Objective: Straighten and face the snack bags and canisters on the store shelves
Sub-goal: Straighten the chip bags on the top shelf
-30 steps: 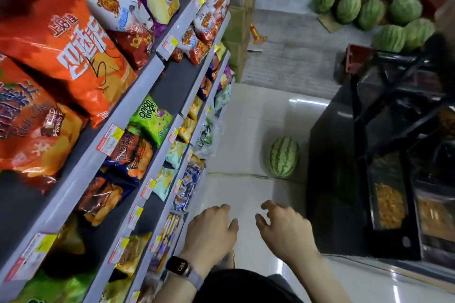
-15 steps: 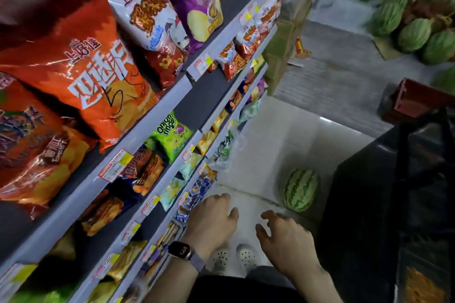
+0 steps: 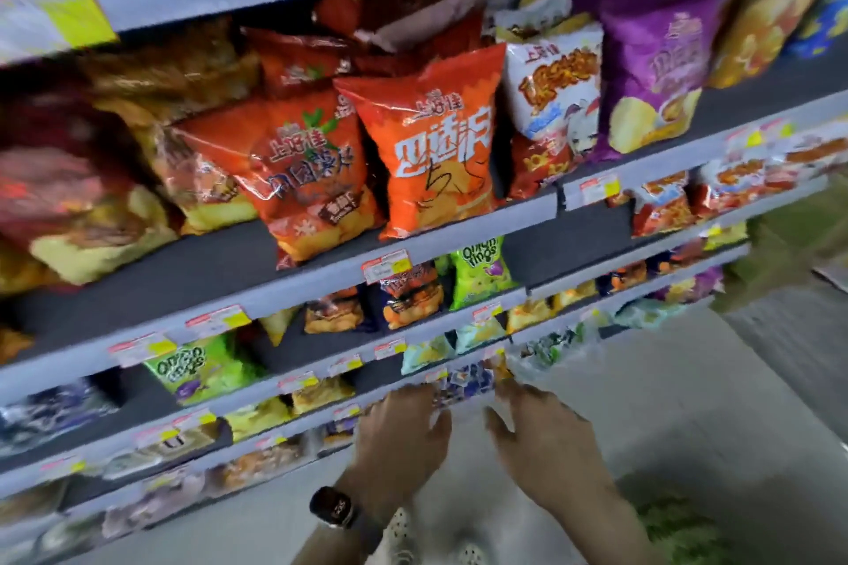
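Grey store shelves (image 3: 321, 275) carry rows of snack bags. An orange chip bag (image 3: 436, 151) stands upright at the shelf front, with a tilted orange-red bag (image 3: 298, 170) to its left and a white bag (image 3: 557, 92) and a purple bag (image 3: 651, 60) to its right. Green onion-ring bags (image 3: 479, 271) (image 3: 197, 367) sit one shelf lower. My left hand (image 3: 404, 436), with a watch on its wrist, and my right hand (image 3: 546, 436) hover with spread, relaxed fingers in front of a low shelf, beside a blue-and-white bag (image 3: 463, 381). Neither hand holds anything.
Price tags (image 3: 390, 264) line the shelf edges. Small yellow and teal bags (image 3: 477, 330) fill the lower shelves. The pale floor (image 3: 688, 404) lies to the right, and white perforated shoes (image 3: 399, 532) show below my hands.
The view has swung left to face the shelves, so the watermelon and black counter have left the frame. Both hands stay low and empty, now close to the lower shelf front.
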Motion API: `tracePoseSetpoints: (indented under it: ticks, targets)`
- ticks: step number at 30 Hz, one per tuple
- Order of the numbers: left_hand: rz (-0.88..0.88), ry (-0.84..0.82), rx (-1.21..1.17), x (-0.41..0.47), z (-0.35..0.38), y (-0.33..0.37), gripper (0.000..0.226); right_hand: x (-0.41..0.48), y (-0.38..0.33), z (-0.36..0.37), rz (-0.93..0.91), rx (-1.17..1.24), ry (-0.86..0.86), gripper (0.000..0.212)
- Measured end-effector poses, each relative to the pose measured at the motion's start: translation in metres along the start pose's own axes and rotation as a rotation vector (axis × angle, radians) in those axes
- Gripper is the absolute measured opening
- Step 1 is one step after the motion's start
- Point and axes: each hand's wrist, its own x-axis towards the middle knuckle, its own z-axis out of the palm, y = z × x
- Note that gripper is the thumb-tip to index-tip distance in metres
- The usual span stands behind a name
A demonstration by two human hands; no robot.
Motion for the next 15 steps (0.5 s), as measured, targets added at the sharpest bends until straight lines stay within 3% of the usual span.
tracePoseSetpoints:
  ticks: [4,11,15]
  targets:
    - [-0.084,0.168,0.008,-0.010,-0.037,-0.018,0.037,0.033,-0.046,-0.029,-0.274,-0.063,0.063,0.033]
    - [-0.162,0.434,0.032,-0.046,-0.147,-0.042,0.034,0.057,-0.140,-0.111,-0.637,-0.107,0.266,0.038]
    - [-0.182,0.604,0.132,-0.081,-0.219,-0.052,0.026,0.051,-0.195,-0.171,-0.816,-0.111,0.496,0.036]
